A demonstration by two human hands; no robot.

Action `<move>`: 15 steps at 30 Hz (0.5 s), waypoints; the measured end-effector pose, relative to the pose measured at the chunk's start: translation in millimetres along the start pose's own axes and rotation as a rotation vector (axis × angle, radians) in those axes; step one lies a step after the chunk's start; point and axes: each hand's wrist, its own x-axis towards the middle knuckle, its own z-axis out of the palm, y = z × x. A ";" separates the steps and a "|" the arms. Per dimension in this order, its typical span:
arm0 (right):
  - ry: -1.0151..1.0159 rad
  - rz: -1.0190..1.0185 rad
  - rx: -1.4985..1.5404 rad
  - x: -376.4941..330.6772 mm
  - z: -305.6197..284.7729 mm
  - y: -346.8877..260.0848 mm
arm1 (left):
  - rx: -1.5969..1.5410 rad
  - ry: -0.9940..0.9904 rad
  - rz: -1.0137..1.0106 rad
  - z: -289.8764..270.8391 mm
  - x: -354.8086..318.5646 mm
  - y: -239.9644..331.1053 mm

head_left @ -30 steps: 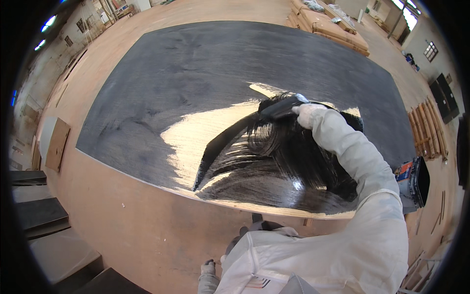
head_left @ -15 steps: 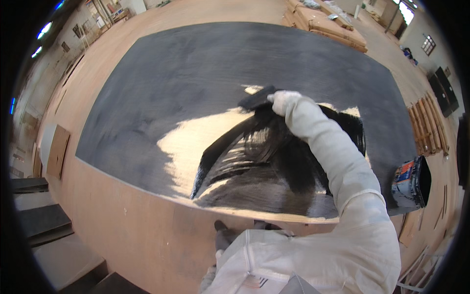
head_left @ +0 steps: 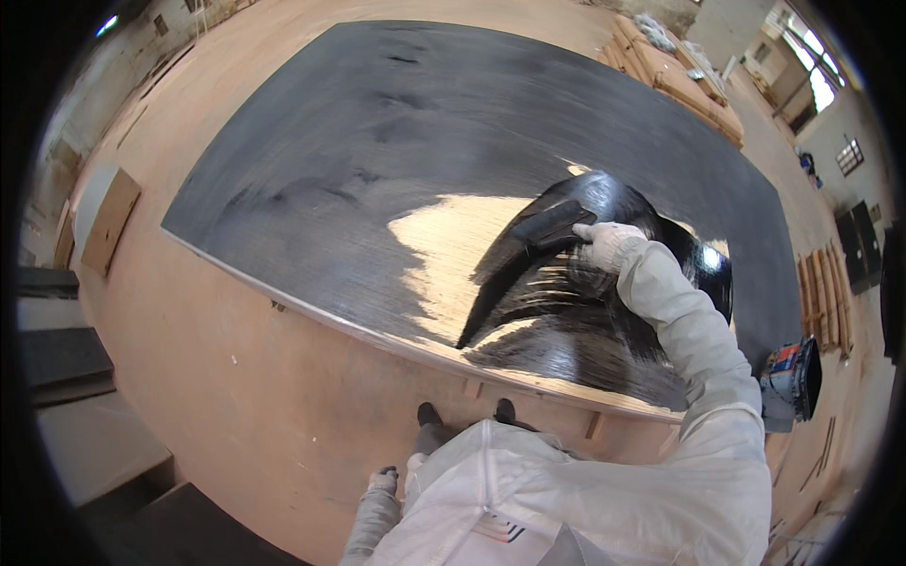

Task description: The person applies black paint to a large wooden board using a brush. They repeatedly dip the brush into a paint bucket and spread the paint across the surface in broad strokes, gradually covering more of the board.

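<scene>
Painting is mid-stroke: right hand [head_left: 604, 243] clenches a wide brush [head_left: 550, 227] on the near-right wet patch of the black panel [head_left: 377, 141], left hand [head_left: 382, 481] hangs loosely curled; bare wood [head_left: 444, 255] seemingly needs coating.

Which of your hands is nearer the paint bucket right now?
Right. The right hand presses a black brush on the panel, up-left of the paint bucket; the left hand hangs low, farther left.

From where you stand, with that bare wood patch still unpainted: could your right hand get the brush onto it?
Probably yes: the right hand holds the brush on wet black paint beside the bare patch, nothing between.
</scene>
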 end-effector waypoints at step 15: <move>0.131 -0.156 0.029 44.9 19.0 -69.5 | 0.205 0.009 0.033 -35.5 31.8 -43.6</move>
